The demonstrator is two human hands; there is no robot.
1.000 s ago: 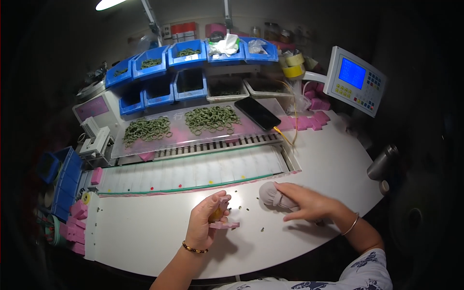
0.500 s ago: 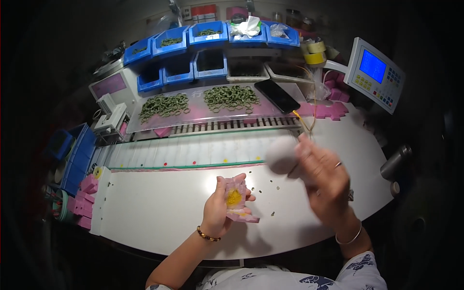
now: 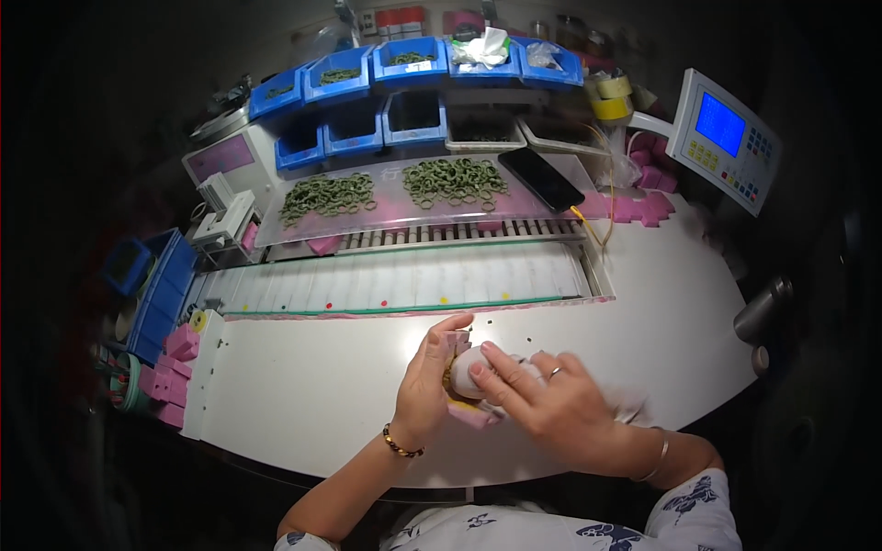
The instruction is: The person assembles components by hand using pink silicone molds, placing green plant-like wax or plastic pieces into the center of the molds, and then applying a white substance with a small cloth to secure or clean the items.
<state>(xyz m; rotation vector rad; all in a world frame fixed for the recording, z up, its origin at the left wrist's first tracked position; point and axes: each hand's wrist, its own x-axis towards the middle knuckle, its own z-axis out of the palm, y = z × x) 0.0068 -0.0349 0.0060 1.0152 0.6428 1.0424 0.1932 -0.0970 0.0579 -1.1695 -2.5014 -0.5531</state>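
Note:
A pink block-shaped mold (image 3: 472, 415), with yellow in its hollow, rests in my left hand (image 3: 420, 390) above the front of the white table. The left fingers are curled round its far side. My right hand (image 3: 574, 418) grips a pale, rounded pad or pouch (image 3: 469, 375), its fingertips lying over the top. This pad is against the open face of the mold and covers most of the yellow patch. Its lower part is hidden by the right fingers, and the right hand is slightly blurred.
Behind my hands runs a white strip (image 3: 349, 292) with coloured dots. Farther back a clear tray (image 3: 390, 220) bears two heaps of green rings (image 3: 455, 181) and a black phone (image 3: 542, 179). Pink blocks (image 3: 165, 379) stand at the left; a screen panel (image 3: 721, 133) at the right.
My right hand has come down and to the left, bringing the pale pad from the air onto the mold. The left hand stays with the mold. The whole view has shifted slightly.

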